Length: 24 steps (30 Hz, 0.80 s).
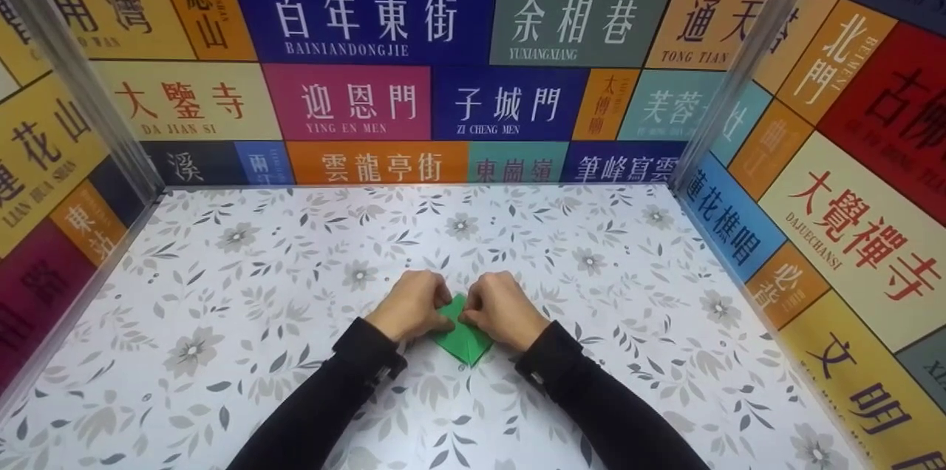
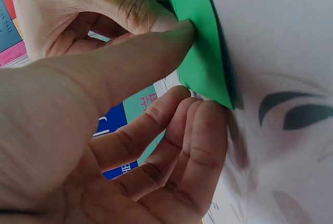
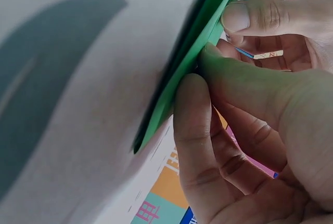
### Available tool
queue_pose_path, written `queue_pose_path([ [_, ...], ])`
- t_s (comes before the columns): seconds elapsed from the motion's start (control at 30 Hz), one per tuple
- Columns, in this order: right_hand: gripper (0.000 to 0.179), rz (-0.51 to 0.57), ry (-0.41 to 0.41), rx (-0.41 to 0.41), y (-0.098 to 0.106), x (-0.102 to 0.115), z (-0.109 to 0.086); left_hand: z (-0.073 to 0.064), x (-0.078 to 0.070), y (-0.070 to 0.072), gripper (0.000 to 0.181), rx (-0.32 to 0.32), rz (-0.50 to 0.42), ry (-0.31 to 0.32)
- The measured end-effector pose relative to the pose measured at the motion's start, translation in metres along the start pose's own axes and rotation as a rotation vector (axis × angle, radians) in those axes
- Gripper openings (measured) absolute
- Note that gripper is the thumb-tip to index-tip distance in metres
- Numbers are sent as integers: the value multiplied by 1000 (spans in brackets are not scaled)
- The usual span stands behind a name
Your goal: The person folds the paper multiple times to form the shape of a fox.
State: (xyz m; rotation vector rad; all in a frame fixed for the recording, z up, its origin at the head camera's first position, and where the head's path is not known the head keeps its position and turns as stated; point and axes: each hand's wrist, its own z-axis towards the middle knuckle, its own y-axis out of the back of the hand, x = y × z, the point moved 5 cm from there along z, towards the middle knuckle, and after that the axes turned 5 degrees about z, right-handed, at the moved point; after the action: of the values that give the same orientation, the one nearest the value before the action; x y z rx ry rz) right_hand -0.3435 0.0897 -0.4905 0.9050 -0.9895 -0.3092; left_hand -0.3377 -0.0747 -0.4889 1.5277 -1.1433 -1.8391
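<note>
A small sheet of green folded paper [image 1: 465, 346] lies on the tabletop in front of me, one corner pointing toward me and a crease running to it. My left hand [image 1: 414, 304] holds its left side, and in the left wrist view the thumb lies on the green paper [image 2: 208, 63] with the other fingers bent at its edge. From the other side my right hand [image 1: 506, 311] pinches the paper's edge between thumb and index finger, beside the left thumb. Seen edge-on in the right wrist view, the green paper [image 3: 179, 76] shows layers slightly apart. Both hands hide parts of it.
A white tabletop [image 1: 295, 256] printed with grey flowers and leaves spreads around the hands. Colourful panels [image 1: 362, 15] with Chinese lettering stand at the back and both sides. Clear corner strips [image 1: 713, 108] run where the panels meet.
</note>
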Motion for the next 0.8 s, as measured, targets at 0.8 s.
queue_pose_path([
  [0.8,17,-62,37,-28,0,5,-2,2,12,-2,42,16,-83,29],
])
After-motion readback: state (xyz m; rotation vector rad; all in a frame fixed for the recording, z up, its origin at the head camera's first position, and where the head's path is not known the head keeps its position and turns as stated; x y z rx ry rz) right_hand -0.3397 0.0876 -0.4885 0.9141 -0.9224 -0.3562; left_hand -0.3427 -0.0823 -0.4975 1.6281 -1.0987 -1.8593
